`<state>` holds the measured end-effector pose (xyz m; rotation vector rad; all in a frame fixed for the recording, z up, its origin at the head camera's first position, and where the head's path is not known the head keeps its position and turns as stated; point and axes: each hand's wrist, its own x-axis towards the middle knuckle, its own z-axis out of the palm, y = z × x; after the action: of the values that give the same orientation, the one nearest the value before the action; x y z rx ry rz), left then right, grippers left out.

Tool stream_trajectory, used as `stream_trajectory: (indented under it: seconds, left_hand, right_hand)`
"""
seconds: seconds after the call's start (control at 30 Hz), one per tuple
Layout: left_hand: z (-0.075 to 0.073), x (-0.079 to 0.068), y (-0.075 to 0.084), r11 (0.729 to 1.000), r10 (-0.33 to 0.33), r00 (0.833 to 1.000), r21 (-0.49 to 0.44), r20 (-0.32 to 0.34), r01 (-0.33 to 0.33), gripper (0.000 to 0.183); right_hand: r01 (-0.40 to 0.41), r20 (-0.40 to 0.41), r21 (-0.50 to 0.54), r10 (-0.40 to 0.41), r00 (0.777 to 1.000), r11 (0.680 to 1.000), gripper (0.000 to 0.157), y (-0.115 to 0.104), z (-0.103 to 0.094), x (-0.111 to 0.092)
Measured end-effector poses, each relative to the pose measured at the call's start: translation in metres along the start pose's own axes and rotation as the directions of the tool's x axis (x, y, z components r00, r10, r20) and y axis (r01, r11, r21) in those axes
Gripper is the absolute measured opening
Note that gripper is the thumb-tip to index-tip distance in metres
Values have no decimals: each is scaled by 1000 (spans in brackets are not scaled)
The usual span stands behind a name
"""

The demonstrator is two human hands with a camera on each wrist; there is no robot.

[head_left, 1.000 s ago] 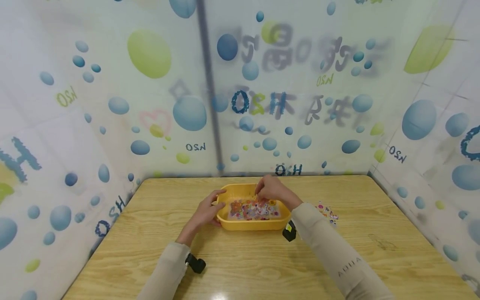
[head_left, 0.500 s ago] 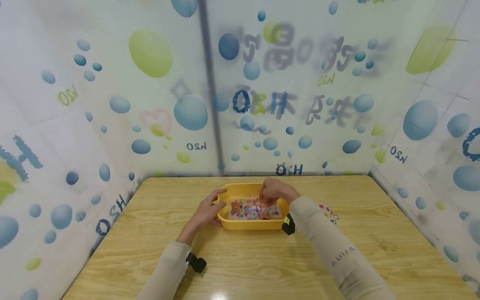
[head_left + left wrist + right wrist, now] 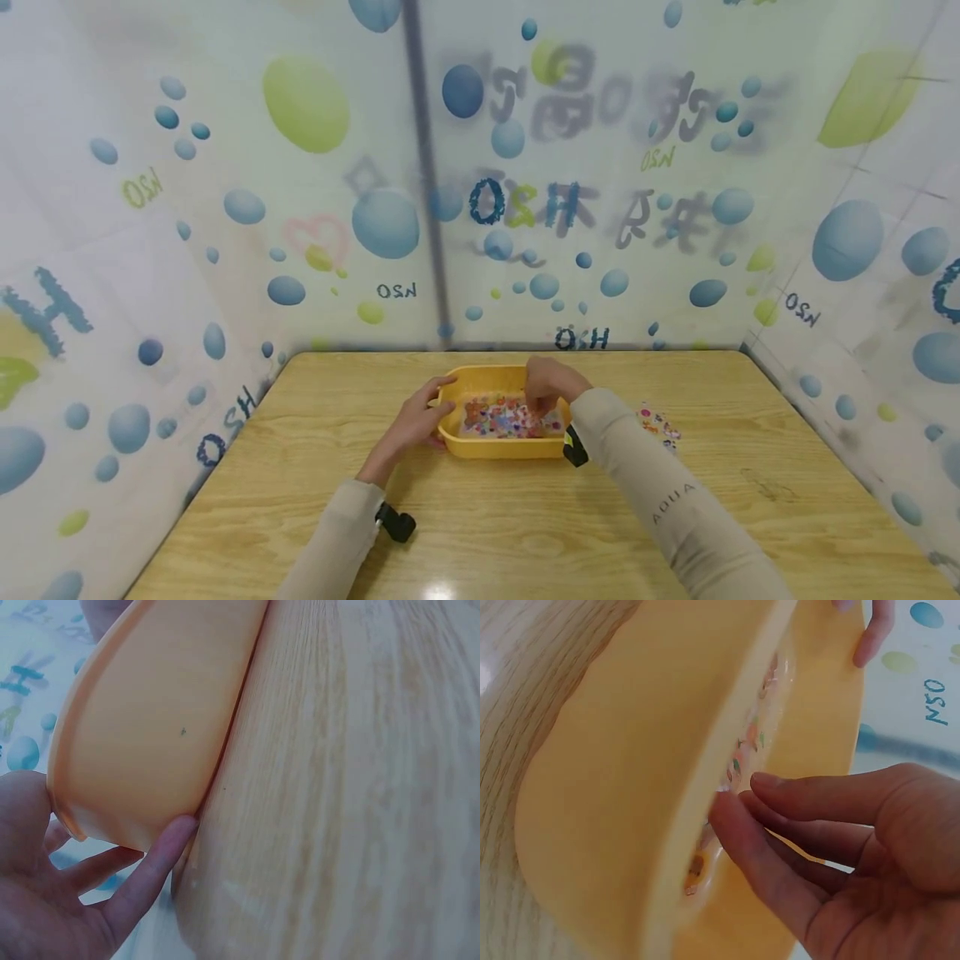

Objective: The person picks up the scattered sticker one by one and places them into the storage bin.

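A yellow plastic basin (image 3: 502,448) stands on the table. Inside, near its bottom, lies a layer of small colourful printed pieces (image 3: 491,414) that look like stickers. My left hand (image 3: 416,417) holds the basin's left end, thumb at the rim; in the left wrist view its fingers (image 3: 169,840) reach along the outer wall down to the base. My right hand (image 3: 549,385) dips over the near rim with its fingertips down among the pieces. In the right wrist view its thumb (image 3: 769,782) and index finger come close together; whether a piece sits between them I cannot tell.
A loose cluster of similar small colourful pieces (image 3: 660,427) lies on the wooden table (image 3: 480,517) right of the basin, partly behind the right sleeve (image 3: 637,458). A printed curtain (image 3: 390,167) encloses the table at the back and sides.
My right hand has gone lower and slightly rightward in the basin; a second ago it was higher, over the pieces' far side. The left hand keeps its hold on the basin.
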<state>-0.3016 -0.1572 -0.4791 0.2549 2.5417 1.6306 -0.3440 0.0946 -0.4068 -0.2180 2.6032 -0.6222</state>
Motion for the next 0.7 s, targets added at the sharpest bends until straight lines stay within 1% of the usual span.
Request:
stream_trajectory:
  seconds: [0.07,0.1,0.13,0.2,0.3,0.33,0.4,0.47,0.53,0.7]
  left_hand:
    - [0,-1,1,1000,8,1000,-6,-1,-8,47]
    - [0,-4,6,1000,5,1000,-10,7,-5,47]
    - [0,-4,6,1000,9,1000,-8,5,-9,48]
    - [-1,-10,14,1000,9,1000,-20,13,-9,48]
    - [-4,-19,28,1000,8,999,-27,41,-7,50]
    - [-4,-20,29,1000,12,999,-26,43,-11,50]
    - [-6,-24,35,1000,14,998,-28,63,-13,51]
    - [-6,-23,35,1000,16,997,-21,71,-14,51]
    - [-5,-20,31,1000,13,998,-20,68,-12,51]
    - [-1,-7,11,1000,5,999,-23,36,-4,50]
  right_hand:
    - [-9,6,17,9,1000,1000,8,2,0,0]
    - [-13,9,26,13,1000,1000,8,2,0,0]
    - [-19,11,32,18,1000,999,8,3,1,1]
    - [-28,19,36,28,999,999,10,4,2,1]
    - [-45,29,27,44,999,999,11,6,4,2]
    - [-48,31,24,47,998,999,11,6,5,3]
    - [-44,42,20,43,998,999,12,6,5,3]
    - [-42,57,20,41,998,999,11,6,5,2]
    - [-43,76,21,41,996,999,11,6,5,2]
    - [-59,119,33,55,991,998,14,8,4,0]
